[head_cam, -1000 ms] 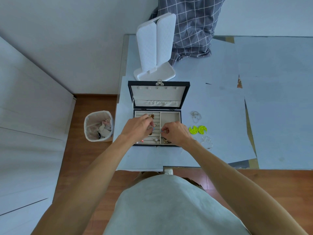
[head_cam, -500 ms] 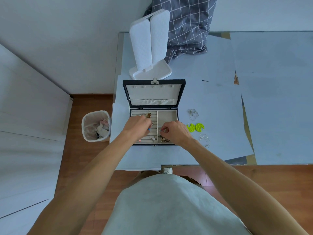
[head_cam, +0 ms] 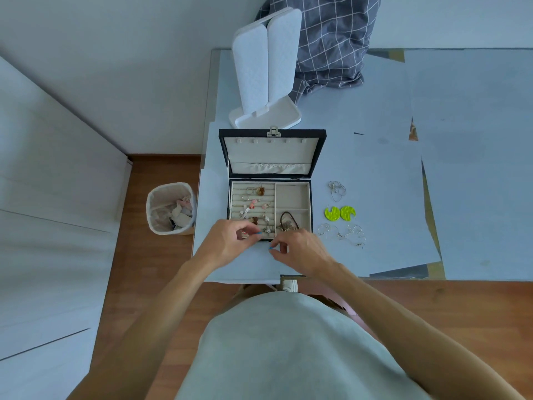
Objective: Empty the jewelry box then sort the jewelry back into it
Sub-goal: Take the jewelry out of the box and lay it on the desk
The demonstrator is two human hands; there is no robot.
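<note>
The black jewelry box [head_cam: 317, 157] stands open on the table, lid upright. Its left ring-roll section [head_cam: 253, 206] holds several small earrings. A brown cord necklace [head_cam: 288, 220] lies in the lower right compartment. My left hand [head_cam: 227, 243] hovers at the box's front edge and pinches a tiny blue piece [head_cam: 258, 232]. My right hand [head_cam: 302, 251], just in front of the box, pinches another tiny blue piece [head_cam: 271, 248]. On the table to the right lie silver hoops [head_cam: 337, 190], two neon yellow earrings [head_cam: 340, 212] and silver wire earrings [head_cam: 343, 233].
A white folding mirror stand [head_cam: 268, 70] rises behind the box, with a grey checked cloth [head_cam: 331, 39] beyond it. A waste bin [head_cam: 171, 207] sits on the wooden floor left of the table. The table's front edge [head_cam: 375, 278] runs just under my wrists.
Both hands have drawn back from inside the box to its front edge, uncovering the ring rolls and the necklace. A small blue piece now shows at each hand's fingertips.
</note>
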